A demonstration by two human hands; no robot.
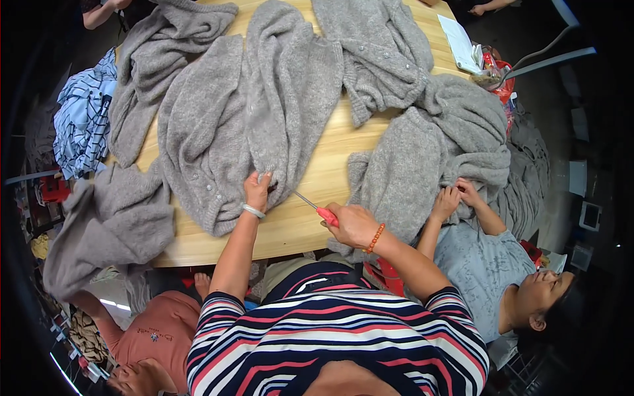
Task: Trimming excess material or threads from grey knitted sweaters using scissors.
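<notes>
A grey knit cardigan (pixel 205 132) with shiny round buttons is spread in front of me on the table. My left hand (pixel 257 193), with a pale bangle at the wrist, pinches its near edge. In my right hand (pixel 355 226), which wears an orange bead bracelet, is a red-handled tool (pixel 327 216) with a thin metal shaft. The shaft points up and left toward the cardigan's edge, close to my left fingers; the form of its tip is too small to tell.
More grey knit garments lie over the wooden table (pixel 317 191) on both sides. Co-workers sit close at my left and right, handling grey knitwear (pixel 409 165). A blue checked cloth (pixel 84 112) hangs at the far left; a white paper pad (pixel 458 43) lies far right.
</notes>
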